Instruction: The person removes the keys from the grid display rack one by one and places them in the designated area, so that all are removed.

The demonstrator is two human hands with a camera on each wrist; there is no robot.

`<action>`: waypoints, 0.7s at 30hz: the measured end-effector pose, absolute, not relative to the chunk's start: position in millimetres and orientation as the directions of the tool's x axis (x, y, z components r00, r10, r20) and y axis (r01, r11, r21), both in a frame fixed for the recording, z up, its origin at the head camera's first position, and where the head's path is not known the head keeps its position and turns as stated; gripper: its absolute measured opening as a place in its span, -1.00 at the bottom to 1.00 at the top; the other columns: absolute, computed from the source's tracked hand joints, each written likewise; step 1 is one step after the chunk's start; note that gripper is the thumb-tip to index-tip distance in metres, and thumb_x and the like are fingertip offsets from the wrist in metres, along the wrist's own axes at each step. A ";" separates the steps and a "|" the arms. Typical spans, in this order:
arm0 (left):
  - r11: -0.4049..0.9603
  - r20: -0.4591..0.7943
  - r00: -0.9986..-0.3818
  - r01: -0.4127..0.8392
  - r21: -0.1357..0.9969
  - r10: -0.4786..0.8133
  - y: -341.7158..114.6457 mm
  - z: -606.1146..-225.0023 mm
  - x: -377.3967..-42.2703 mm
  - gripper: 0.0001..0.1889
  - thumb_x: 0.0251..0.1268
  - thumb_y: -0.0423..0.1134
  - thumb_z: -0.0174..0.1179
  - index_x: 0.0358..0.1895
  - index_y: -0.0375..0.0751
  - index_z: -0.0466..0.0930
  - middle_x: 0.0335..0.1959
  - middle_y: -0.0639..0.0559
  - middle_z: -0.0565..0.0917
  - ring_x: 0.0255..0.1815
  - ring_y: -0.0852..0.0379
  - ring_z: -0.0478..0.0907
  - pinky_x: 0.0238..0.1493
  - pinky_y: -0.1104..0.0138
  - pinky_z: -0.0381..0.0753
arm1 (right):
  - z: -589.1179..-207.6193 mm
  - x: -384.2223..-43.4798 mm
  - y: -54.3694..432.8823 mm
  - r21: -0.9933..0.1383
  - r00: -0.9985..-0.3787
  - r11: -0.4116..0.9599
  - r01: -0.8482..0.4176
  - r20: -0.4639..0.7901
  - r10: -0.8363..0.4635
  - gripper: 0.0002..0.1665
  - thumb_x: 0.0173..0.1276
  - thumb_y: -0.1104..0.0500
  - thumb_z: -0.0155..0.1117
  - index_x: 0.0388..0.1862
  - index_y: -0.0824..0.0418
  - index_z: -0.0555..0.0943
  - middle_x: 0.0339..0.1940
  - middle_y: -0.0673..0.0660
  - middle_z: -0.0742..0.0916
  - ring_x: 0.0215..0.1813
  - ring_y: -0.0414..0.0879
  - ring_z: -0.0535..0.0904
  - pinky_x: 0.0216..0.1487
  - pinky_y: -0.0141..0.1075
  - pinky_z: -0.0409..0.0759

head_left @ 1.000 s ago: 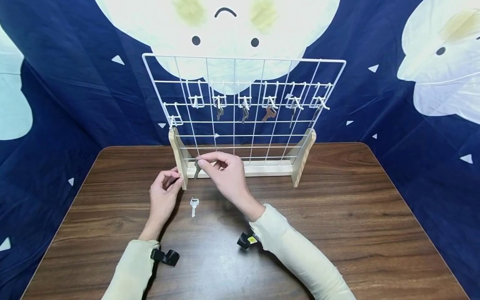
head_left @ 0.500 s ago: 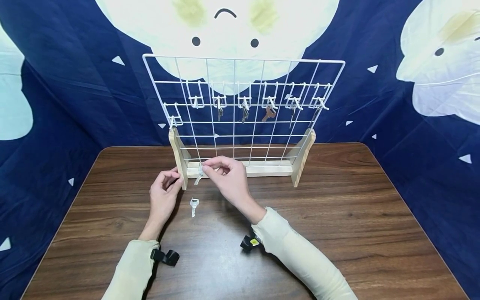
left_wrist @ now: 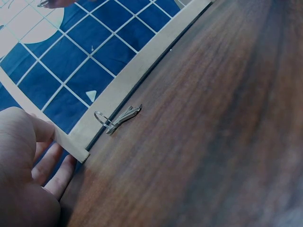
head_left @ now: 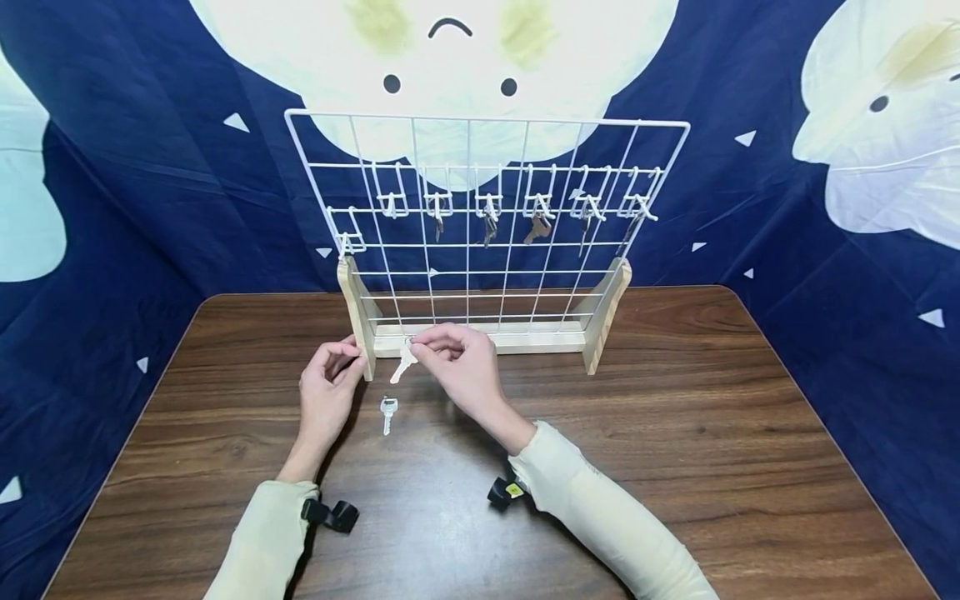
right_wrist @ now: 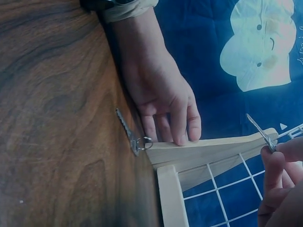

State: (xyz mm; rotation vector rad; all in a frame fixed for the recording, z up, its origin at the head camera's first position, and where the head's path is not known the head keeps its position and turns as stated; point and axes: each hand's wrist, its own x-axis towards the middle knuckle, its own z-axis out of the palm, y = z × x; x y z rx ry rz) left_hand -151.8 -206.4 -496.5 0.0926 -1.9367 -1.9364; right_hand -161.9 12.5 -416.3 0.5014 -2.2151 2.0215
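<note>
– So, the right hand (head_left: pixel 467 375)?
– Pinching a flat silver metal key (head_left: pixel 403 364) at its fingertips
– Left hand (head_left: pixel 326 392)?
– Loosely bent, touching a pale wooden upright (head_left: pixel 357 312); right of it lies another silver metal key (head_left: pixel 387 414)

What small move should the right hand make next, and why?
Probably lift the held key toward an empty hook: the right hand pinches it low by the rack, whose two leftmost hooks carry no key while other keys hang alongside.
</note>
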 end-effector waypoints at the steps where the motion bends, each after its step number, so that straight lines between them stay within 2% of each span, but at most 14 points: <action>1: 0.038 0.230 -0.918 0.230 0.972 -0.322 -206.4 -496.5 -151.7 -0.83 0.49 -0.68 0.25 0.00 -0.74 0.50 0.07 0.39 0.74 0.12 0.36 0.72 0.20 0.56 0.69 | -417.1 -161.5 12.9 -0.952 -0.943 0.064 -0.298 0.283 -0.175 -0.89 0.39 0.36 0.55 -0.14 0.38 0.83 -0.34 0.19 0.87 -0.46 -0.37 0.58 -0.38 -0.55 0.55; 4: 0.034 0.230 -0.919 0.231 0.972 -0.321 -206.3 -496.7 -151.5 -0.83 0.49 -0.69 0.24 0.00 -0.74 0.49 0.07 0.39 0.74 0.12 0.36 0.72 0.20 0.56 0.69 | -419.3 -160.6 13.9 -0.961 -0.949 0.062 -0.271 0.255 -0.186 -0.89 0.40 0.35 0.54 -0.14 0.38 0.82 -0.33 0.17 0.88 -0.49 -0.21 0.68 -0.39 -0.52 0.63; 6: 0.031 0.230 -0.919 0.232 0.972 -0.320 -206.1 -496.7 -151.5 -0.83 0.49 -0.69 0.24 0.01 -0.74 0.49 0.08 0.39 0.74 0.13 0.36 0.72 0.20 0.56 0.69 | -420.5 -160.0 14.2 -0.966 -0.952 0.058 -0.251 0.235 -0.197 -0.89 0.42 0.34 0.53 -0.14 0.38 0.82 -0.33 0.18 0.88 -0.49 0.05 0.75 -0.41 -0.50 0.66; 9: 0.024 0.230 -0.919 0.235 0.972 -0.320 -206.0 -497.0 -151.2 -0.83 0.49 -0.69 0.24 0.00 -0.75 0.49 0.08 0.37 0.74 0.13 0.35 0.72 0.21 0.56 0.70 | -423.0 -159.4 14.4 -0.973 -0.956 0.054 -0.224 0.208 -0.208 -0.92 0.42 0.35 0.53 -0.16 0.36 0.81 -0.35 0.18 0.88 -0.41 0.39 0.76 -0.41 -0.50 0.67; 11: 0.020 0.231 -0.919 0.238 0.971 -0.319 -206.0 -497.4 -151.2 -0.83 0.49 -0.69 0.24 0.00 -0.75 0.49 0.09 0.36 0.74 0.13 0.35 0.72 0.21 0.56 0.70 | -425.4 -159.6 14.6 -0.976 -0.957 0.053 -0.211 0.195 -0.216 -0.94 0.42 0.36 0.54 -0.18 0.35 0.81 -0.35 0.18 0.88 -0.38 0.48 0.74 -0.40 -0.50 0.68; 13: 0.017 0.234 -0.919 0.241 0.970 -0.316 -206.1 -497.8 -151.3 -0.83 0.49 -0.69 0.24 0.00 -0.75 0.49 0.10 0.32 0.75 0.13 0.34 0.72 0.21 0.55 0.70 | -428.1 -159.9 15.0 -0.979 -0.959 0.057 -0.196 0.179 -0.220 -0.96 0.41 0.37 0.55 -0.20 0.32 0.81 -0.35 0.18 0.88 -0.42 0.37 0.76 -0.40 -0.49 0.70; 18: 0.023 0.239 -0.919 0.245 0.969 -0.313 -206.9 -498.3 -151.2 -0.84 0.50 -0.68 0.25 0.00 -0.73 0.49 0.14 0.23 0.75 0.15 0.32 0.73 0.21 0.54 0.71 | -433.6 -160.5 16.3 -0.984 -0.960 0.070 -0.166 0.146 -0.237 -0.94 0.40 0.37 0.57 -0.22 0.28 0.82 -0.36 0.17 0.87 -0.54 -0.13 0.70 -0.43 -0.48 0.69; 21: 0.022 0.238 -0.919 0.243 0.970 -0.315 -207.1 -497.9 -150.6 -0.83 0.51 -0.67 0.25 0.00 -0.73 0.49 0.14 0.25 0.75 0.15 0.33 0.73 0.21 0.54 0.70 | -437.2 -161.3 16.6 -0.984 -0.959 0.076 -0.161 0.138 -0.248 -0.94 0.40 0.37 0.58 -0.22 0.30 0.82 -0.38 0.17 0.86 -0.56 -0.26 0.65 -0.45 -0.49 0.67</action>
